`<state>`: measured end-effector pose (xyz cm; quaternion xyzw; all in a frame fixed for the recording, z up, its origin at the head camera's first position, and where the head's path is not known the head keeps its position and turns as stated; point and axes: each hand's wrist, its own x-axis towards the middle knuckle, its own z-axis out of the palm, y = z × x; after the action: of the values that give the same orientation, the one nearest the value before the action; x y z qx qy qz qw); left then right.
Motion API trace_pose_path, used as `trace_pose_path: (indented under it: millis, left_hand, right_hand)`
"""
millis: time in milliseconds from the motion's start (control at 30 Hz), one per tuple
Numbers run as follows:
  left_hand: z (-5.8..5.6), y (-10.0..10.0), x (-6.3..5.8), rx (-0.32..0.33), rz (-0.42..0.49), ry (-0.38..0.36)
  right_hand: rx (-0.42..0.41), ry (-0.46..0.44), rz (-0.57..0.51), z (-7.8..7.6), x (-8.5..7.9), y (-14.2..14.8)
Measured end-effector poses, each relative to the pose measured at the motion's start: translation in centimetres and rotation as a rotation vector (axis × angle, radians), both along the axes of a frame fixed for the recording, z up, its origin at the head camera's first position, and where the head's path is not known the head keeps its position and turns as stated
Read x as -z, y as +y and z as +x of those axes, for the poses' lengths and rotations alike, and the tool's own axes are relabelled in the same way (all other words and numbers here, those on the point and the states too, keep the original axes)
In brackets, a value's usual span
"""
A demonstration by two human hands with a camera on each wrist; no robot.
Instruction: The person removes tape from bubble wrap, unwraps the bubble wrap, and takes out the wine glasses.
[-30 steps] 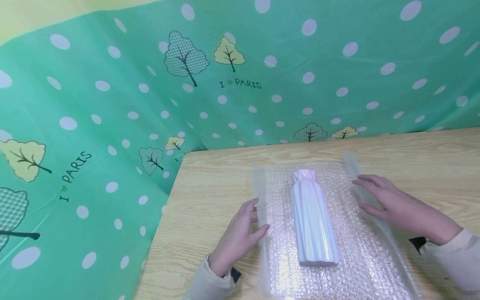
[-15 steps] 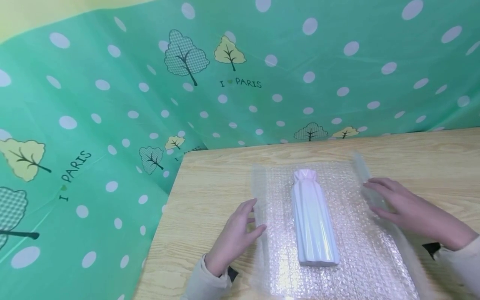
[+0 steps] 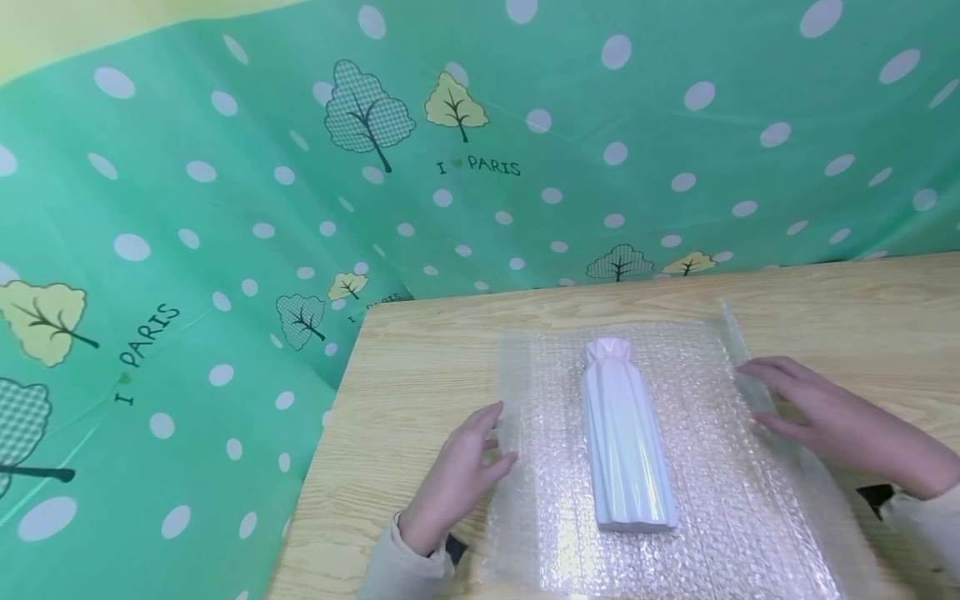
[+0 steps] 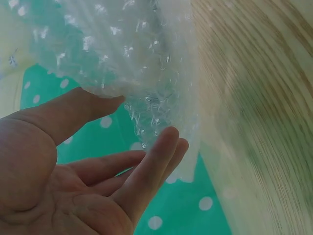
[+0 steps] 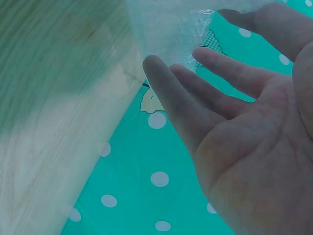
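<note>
A glossy vase (image 3: 628, 442), pale blue fading to pink at its pleated neck, lies on its side on a sheet of bubble wrap (image 3: 555, 500). My left hand (image 3: 459, 479) is at the sheet's left edge, thumb and fingers spread apart. In the left wrist view the wrap (image 4: 156, 105) hangs between the thumb tip and the loosely extended fingers. Along the raised right edge, my right hand (image 3: 828, 425) touches the wrap with its fingers mostly straight. The right wrist view shows that wrap edge (image 5: 171, 34) at the fingertips.
A light wood table (image 3: 420, 375) lies under the sheet. Behind it and to the left hangs a green cloth (image 3: 480, 217) with white dots and printed trees. The table's left edge runs beside that cloth.
My right hand has moved to the right, and the wrap's right edge has spread outward with it. My left hand has shifted slightly left, with the left edge flatter. The vase stays put.
</note>
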<state>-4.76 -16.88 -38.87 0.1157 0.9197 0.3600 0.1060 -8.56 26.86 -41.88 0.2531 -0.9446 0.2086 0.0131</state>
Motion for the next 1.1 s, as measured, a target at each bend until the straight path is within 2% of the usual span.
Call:
trace_pose_path:
  millis: [233, 367, 533, 700, 900, 1100]
  left_hand:
    - [0.0, -0.5, -0.1, 0.008, -0.017, 0.001]
    - [0.1, -0.7, -0.2, 0.016, -0.04, 0.021]
    - [0.0, -0.9, -0.1, 0.008, -0.049, 0.026]
    - [0.0, -1.1, 0.2, -0.016, -0.05, -0.007]
    - [0.0, -1.5, 0.4, -0.029, -0.064, -0.025]
    - [-0.3, -1.9, 0.8, -0.017, -0.034, -0.033]
  right_hand:
    - [0.039, -0.164, -0.032, -0.1, -0.8, 0.7]
    - [0.042, -0.196, -0.038, -0.1, -1.0, 1.0]
    - [0.037, -0.173, -0.018, -0.3, -0.9, 1.2]
    - [0.047, -0.149, 0.031, -0.5, -0.7, 1.6]
    - [0.076, -0.185, 0.055, -0.8, -0.7, 2.4]
    - [0.101, -0.214, 0.083, -1.0, -0.4, 3.0]
